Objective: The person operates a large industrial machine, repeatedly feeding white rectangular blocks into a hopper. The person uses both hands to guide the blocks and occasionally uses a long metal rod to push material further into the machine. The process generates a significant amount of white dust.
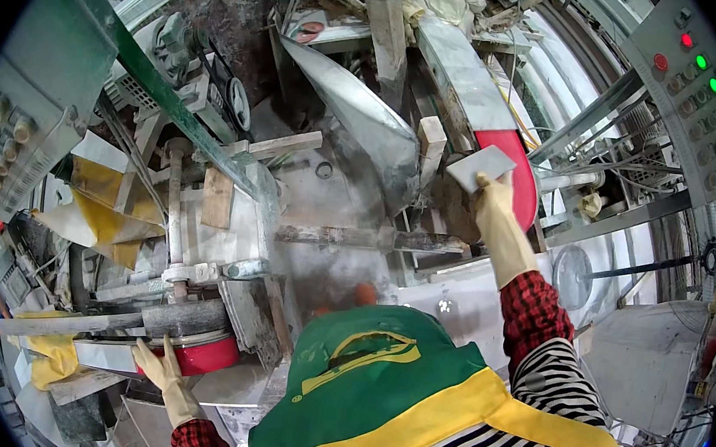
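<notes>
My right hand (499,214), in a pale yellow rubber glove, is raised ahead of me and grips a flat grey stone tile (479,166) by its near edge. The tile sits against a red wheel cover (519,172) under a long grey guard. My left hand (163,375), also gloved, reaches low to the left with fingers spread and rests on a red round part (206,355) of the machine, beside a grey stone slab (183,314). A green and yellow apron (375,391) covers my front.
A dusty stone-working machine fills the middle, with a motor and belt wheel (235,102) at the back left. A control panel with red and green lights (704,85) hangs at the upper right. Yellow sheeting (101,214) lies left. A fan (575,277) stands right.
</notes>
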Motion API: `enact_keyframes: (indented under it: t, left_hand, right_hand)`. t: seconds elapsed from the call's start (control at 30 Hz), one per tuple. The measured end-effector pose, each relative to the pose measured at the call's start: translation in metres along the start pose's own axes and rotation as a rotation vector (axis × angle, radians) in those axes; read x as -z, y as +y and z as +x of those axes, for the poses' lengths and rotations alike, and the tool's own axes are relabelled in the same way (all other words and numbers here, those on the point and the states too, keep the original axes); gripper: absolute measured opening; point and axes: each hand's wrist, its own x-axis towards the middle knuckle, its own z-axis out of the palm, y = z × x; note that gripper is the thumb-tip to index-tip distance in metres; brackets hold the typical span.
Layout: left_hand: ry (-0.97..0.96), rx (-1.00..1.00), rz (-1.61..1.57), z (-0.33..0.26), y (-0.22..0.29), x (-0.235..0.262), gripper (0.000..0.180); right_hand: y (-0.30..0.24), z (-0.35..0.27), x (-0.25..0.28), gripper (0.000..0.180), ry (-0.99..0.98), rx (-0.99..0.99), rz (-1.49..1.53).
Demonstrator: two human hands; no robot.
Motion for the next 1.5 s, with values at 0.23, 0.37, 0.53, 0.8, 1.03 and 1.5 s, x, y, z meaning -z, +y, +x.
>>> enact_keyframes:
  t: [0.23,0.37,0.53,0.8,1.03,1.5]
  left_hand:
    - [0.136,-0.072,0.234,-0.01,-0.06,-0.06,0.065]
    - [0.058,-0.01,0.238,-0.01,-0.046,-0.052,0.066]
    - [-0.077,0.09,0.248,-0.011,-0.04,-0.046,0.07]
    - [-0.079,0.177,0.288,-0.03,-0.03,-0.049,0.087]
    - [-0.069,0.205,0.121,-0.03,0.014,-0.017,0.081]
    - [0.12,0.495,0.17,0.04,-0.033,0.018,0.088]
  right_hand:
    - [0.01,0.113,0.016,0.046,0.202,0.077,0.104]
    - [0.019,0.151,0.008,0.059,0.348,0.143,0.121]
    - [0.023,0.179,0.006,0.065,0.374,0.118,-0.154]
    - [0.006,0.15,0.03,0.057,0.328,0.15,0.084]
    - [-0.011,0.117,0.019,0.037,0.006,0.014,0.428]
    - [0.164,-0.042,0.123,0.047,-0.374,-0.36,-0.43]
